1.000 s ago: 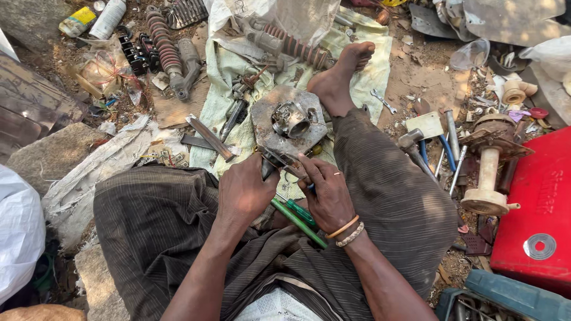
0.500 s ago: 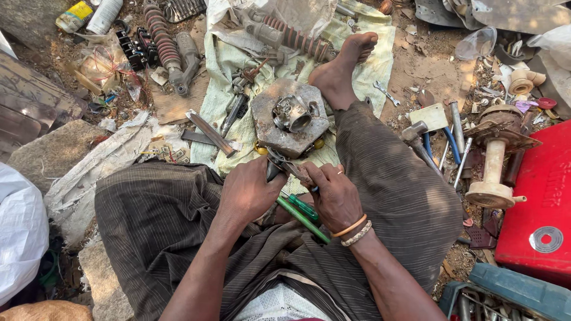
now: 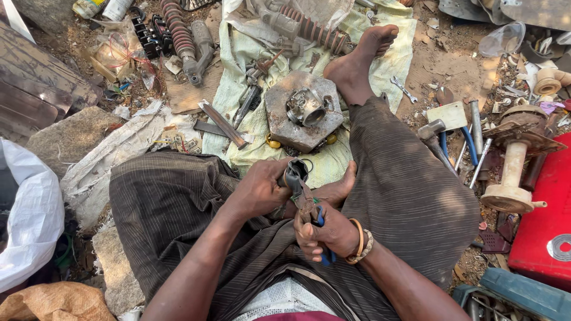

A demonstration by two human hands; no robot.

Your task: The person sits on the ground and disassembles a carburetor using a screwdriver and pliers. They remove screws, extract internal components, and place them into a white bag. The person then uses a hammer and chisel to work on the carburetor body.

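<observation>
A seated person's left hand [image 3: 259, 191] grips a small dark metal part [image 3: 295, 174] over their lap. The right hand [image 3: 326, 233] is clamped around blue-handled pliers [image 3: 310, 209] whose tip meets that part. Farther off, a hexagonal metal plate [image 3: 300, 113] lies on a green cloth [image 3: 380, 65].

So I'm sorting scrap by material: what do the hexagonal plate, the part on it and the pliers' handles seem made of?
Hexagonal plate: probably steel, dull grey with rusty brown patches.
Round part on it: likely cast aluminium or similar, pale silvery with bright glints.
Pliers in the right hand: dark rusty metal, with blue handles that look plastic-coated.
</observation>
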